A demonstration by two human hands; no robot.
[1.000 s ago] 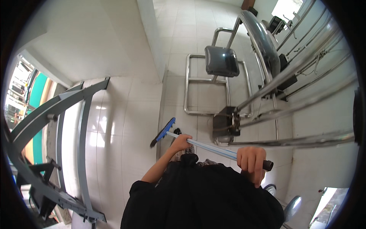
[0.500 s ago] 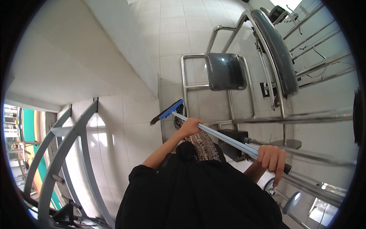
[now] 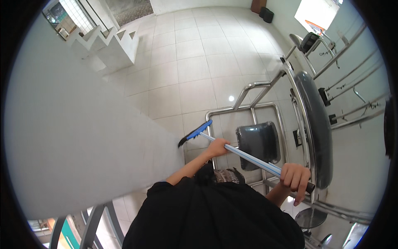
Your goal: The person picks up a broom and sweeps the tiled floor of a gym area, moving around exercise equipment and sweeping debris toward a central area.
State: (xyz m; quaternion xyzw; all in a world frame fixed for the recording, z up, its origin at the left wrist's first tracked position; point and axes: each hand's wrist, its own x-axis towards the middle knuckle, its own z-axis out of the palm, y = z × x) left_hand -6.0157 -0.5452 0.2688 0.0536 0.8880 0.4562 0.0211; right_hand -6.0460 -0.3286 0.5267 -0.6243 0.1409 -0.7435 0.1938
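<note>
We have pale floor tiles (image 3: 192, 70) spreading ahead and a white wall (image 3: 91, 128) taking up our left. On our right stands a chrome frame (image 3: 224, 111), and below us is the black top (image 3: 215, 216) we are wearing. Next in size comes the broom (image 3: 251, 158), slanting across in front of us, its upper part passing over the dark seat (image 3: 258, 139) in our view. Beyond the seat runs a long grey pad (image 3: 316, 128). Our right hand (image 3: 295, 178) is curled around the handle near its black end (the index finger points downward), while our left hand (image 3: 218, 147) is wrapped around it farther down. Smaller still is the blue broom head (image 3: 199, 131), dark-bristled, near the wall's corner; we cannot tell whether it touches the tiles.
</note>
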